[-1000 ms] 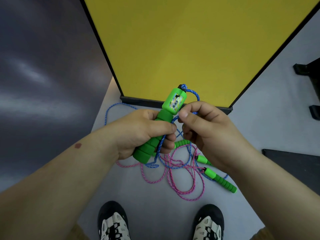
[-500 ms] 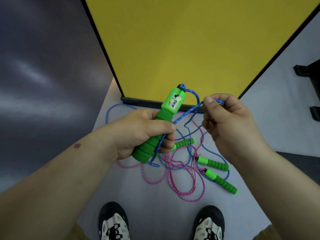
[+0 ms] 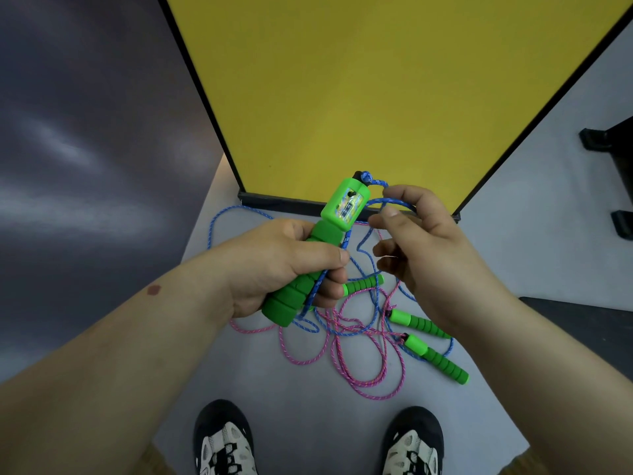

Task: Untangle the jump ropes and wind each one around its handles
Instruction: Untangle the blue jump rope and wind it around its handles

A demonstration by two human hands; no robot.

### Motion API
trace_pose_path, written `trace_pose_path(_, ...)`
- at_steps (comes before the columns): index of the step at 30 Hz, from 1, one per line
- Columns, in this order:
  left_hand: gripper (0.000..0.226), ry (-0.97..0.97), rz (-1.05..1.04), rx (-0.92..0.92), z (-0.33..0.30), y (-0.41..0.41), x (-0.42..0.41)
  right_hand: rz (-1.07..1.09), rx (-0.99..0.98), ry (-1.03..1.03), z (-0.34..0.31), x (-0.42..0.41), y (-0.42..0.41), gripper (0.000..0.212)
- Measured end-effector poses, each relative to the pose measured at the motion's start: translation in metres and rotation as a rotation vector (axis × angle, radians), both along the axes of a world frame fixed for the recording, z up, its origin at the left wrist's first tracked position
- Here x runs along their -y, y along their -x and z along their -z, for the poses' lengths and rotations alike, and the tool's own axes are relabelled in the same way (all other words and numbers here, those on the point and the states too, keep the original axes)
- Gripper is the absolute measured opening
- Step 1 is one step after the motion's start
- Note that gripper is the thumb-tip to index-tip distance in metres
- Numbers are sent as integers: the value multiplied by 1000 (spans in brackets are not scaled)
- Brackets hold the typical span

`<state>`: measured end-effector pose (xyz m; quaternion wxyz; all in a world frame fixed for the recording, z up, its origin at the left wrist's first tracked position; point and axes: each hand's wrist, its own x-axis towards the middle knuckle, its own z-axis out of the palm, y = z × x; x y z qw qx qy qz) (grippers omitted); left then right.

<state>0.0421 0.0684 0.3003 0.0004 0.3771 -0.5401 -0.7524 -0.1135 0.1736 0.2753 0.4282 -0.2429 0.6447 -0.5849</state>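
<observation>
Blue rope: the blue rope [image 3: 394, 201] leaves the cap of the counter handle [image 3: 318, 248] at frame centre, arcs right through the right hand, and a strand runs back down along the handle's grip; the rest trails to the floor.
Change: half a second ago the right hand was drawn out to the right with the strand taut; now it has swung back in beside the handle top, laying the loop close against it.
Left hand: the left hand [image 3: 274, 265] wraps the foam grip, thumb pinning the strand to it.
Right hand: the right hand [image 3: 421, 241] pinches the rope between thumb and forefinger; the lower fingers seem loosely curled, though I cannot tell whether they hold anything.
Meaning: probably a first turn going on; winding has barely begun.
Floor pile: the pink rope [image 3: 342, 354] lies crossed with blue loops below centre, three loose handles [image 3: 435, 358] among them, so untangling is not finished.
Surroundings: a yellow panel [image 3: 376, 80] fills the upper frame; shoes [image 3: 222, 440] sit at the bottom edge.
</observation>
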Motion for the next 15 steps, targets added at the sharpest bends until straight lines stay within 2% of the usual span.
trace_pose_path(3, 4, 2, -29, -3, 0, 1, 0, -4, -141, -35, 3, -2, -5, 35)
trace_pose_path(5, 3, 8, -38, -7, 1, 1, 0, 37, -194, -60, 0, -3, -9, 28)
trace_pose_path(7, 3, 16, -34, -13, 2, 1, 0, -23, -113, -112, -3, -3, -10, 20)
trace_pose_path(10, 3, 22, -20, -21, 2, 1, 0, -183, 119, -176, -6, -3, -14, 30)
trace_pose_path(15, 4, 3, 10, -44, 1, 1, -1, -141, 354, -103, -7, -2, -17, 9)
